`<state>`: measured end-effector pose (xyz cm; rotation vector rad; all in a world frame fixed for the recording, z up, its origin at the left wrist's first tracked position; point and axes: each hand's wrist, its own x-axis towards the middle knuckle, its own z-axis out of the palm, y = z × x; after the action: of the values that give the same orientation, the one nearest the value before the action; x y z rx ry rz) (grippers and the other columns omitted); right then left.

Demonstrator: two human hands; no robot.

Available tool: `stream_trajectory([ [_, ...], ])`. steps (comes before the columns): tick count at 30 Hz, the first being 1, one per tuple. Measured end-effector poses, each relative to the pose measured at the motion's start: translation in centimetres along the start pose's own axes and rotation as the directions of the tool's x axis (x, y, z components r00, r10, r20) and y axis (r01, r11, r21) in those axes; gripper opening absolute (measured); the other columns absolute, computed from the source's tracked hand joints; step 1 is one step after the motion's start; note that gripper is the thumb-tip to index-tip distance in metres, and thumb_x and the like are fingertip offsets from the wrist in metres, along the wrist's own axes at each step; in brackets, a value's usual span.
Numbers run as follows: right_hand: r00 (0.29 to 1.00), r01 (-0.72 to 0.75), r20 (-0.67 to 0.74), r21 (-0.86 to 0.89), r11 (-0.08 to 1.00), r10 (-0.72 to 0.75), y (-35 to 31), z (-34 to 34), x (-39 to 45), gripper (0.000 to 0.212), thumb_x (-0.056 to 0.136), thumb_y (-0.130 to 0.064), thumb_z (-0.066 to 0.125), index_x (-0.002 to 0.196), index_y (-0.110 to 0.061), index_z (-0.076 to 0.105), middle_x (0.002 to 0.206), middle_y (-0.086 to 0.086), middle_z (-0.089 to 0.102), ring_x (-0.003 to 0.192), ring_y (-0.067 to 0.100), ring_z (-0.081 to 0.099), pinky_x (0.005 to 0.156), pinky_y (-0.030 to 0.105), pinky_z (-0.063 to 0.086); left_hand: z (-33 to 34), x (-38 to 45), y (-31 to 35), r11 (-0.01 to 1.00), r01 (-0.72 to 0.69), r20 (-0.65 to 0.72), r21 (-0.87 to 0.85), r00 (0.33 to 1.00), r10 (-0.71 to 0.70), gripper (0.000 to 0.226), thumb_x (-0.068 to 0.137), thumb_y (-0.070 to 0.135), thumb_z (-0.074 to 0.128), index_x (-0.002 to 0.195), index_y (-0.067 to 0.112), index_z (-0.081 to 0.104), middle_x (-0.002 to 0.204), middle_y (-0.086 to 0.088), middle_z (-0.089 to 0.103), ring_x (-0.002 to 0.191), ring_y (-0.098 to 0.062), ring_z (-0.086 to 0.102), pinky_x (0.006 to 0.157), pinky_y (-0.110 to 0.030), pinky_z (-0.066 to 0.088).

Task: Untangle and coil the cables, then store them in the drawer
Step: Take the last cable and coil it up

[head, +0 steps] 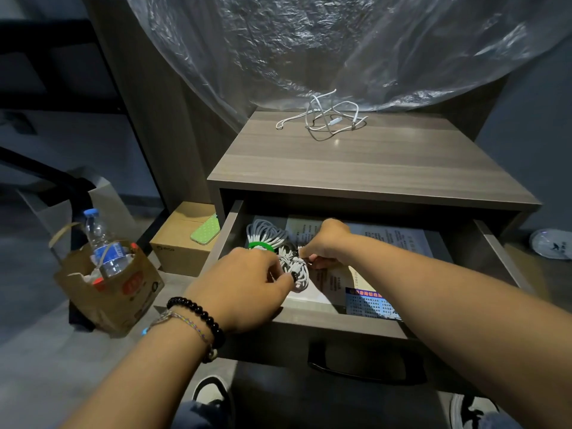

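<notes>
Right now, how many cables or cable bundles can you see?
3: a tangled cable on the nightstand top, a green-tied coil in the drawer, and a coil held by both hands there. Hands may hide others.

A nightstand [365, 168] stands with its drawer [337, 320] pulled out toward the person. On its top, near the rear edge, lies a tangled cable [325, 119]. Inside the drawer, a coiled cable bundle [266, 235] lies in the rear left corner, on papers [393, 238] that line the bottom. Just before it sits a second coiled cable [297, 269], with the left hand [244, 283] on its left and the right hand [325, 246] on its right, both reaching into the drawer. On the floor left of the nightstand sits a cardboard box [182, 243]; farther left, a paper bag [108, 286] holds a water bottle [103, 246].
</notes>
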<state>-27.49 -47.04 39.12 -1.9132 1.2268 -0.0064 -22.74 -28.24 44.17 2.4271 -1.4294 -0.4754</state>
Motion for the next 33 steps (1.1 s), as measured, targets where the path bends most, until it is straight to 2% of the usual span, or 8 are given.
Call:
stream_trajectory([
  [7,0.999,0.022,-0.023,-0.022,1.0,-0.022,-0.4,-1.6,-0.8,0.023,0.082,-0.02,0.075,0.091,0.0,0.066,0.086,0.013,0.074,0.076,0.025,0.073,0.068,0.036,0.061,0.1,0.4,0.0,0.997,-0.078,-0.187,0.017,0.979,0.079,0.018,0.09,0.038,0.048,0.079,0.029,0.059,0.073,0.013,0.061,0.069,-0.003,0.057,0.061,-0.024,0.05],
  [14,0.989,0.109,-0.109,0.111,0.988,-0.097,-0.1,-4.5,-3.5,0.009,0.084,-0.009,0.068,0.088,0.0,0.069,0.082,0.016,0.073,0.074,0.03,0.072,0.074,0.045,0.06,0.3,1.3,-0.1,0.988,-0.143,-0.305,0.054,0.94,0.153,0.018,0.093,0.039,0.047,0.09,0.029,0.061,0.075,0.012,0.061,0.068,-0.004,0.057,0.064,-0.027,0.053],
  [17,0.951,0.254,-0.192,0.04,0.966,-0.242,1.5,-5.5,-5.9,0.01,0.084,-0.01,0.065,0.077,-0.014,0.071,0.076,0.008,0.073,0.074,0.023,0.072,0.074,0.038,0.061,0.5,1.9,-0.2,0.982,-0.167,-0.387,0.087,0.903,0.188,0.02,0.093,0.04,0.046,0.1,0.028,0.06,0.079,0.01,0.065,0.069,-0.005,0.059,0.064,-0.031,0.055],
  [20,0.857,0.402,-0.27,-0.183,0.897,-0.439,3.7,-6.5,-9.4,0.008,0.086,-0.019,0.065,0.087,-0.019,0.074,0.075,-0.009,0.067,0.072,0.002,0.062,0.07,0.015,0.05,0.8,2.4,-0.1,0.97,-0.22,-0.484,0.102,0.841,0.242,0.035,0.09,0.047,0.039,0.114,0.028,0.056,0.087,0.01,0.068,0.072,-0.007,0.062,0.062,-0.032,0.056],
  [23,0.779,0.489,-0.258,-0.32,0.811,-0.571,6.5,-7.9,-11.9,0.019,0.09,-0.028,0.062,0.105,-0.021,0.071,0.098,-0.008,0.068,0.089,0.003,0.06,0.081,0.024,0.051,1.0,3.0,-0.2,0.963,-0.255,-0.547,0.087,0.796,0.26,0.05,0.085,0.051,0.032,0.124,0.026,0.05,0.098,0.006,0.07,0.08,-0.012,0.066,0.064,-0.036,0.057],
  [26,0.778,0.425,-0.245,-0.473,0.772,-0.578,9.7,-9.6,-12.8,0.045,0.092,-0.049,0.045,0.127,-0.024,0.057,0.123,-0.005,0.059,0.116,0.01,0.051,0.093,0.034,0.048,1.3,3.8,-0.1,0.963,-0.262,-0.578,0.064,0.777,0.25,0.054,0.084,0.049,0.035,0.131,0.024,0.046,0.117,0.003,0.066,0.101,-0.017,0.065,0.078,-0.04,0.056],
  [30,0.757,0.318,-0.278,-0.633,0.706,-0.591,11.8,-10.6,-12.0,0.077,0.089,-0.071,0.02,0.15,-0.024,0.026,0.152,-0.001,0.035,0.144,0.015,0.024,0.107,0.042,0.036,1.0,4.9,0.1,0.961,-0.253,-0.573,0.116,0.773,0.272,0.064,0.085,0.049,0.035,0.14,0.016,0.041,0.143,-0.005,0.047,0.131,-0.02,0.045,0.107,-0.038,0.04],
  [33,0.722,0.284,-0.233,-0.759,0.586,-0.651,11.6,-10.4,-10.8,0.09,0.083,-0.078,0.012,0.154,-0.022,0.013,0.159,0.004,0.021,0.148,0.022,0.011,0.115,0.043,0.02,0.9,5.4,0.3,0.955,-0.196,-0.551,0.225,0.783,0.29,0.068,0.087,0.051,0.034,0.144,0.015,0.037,0.152,-0.007,0.034,0.141,-0.022,0.03,0.114,-0.04,0.028],
])
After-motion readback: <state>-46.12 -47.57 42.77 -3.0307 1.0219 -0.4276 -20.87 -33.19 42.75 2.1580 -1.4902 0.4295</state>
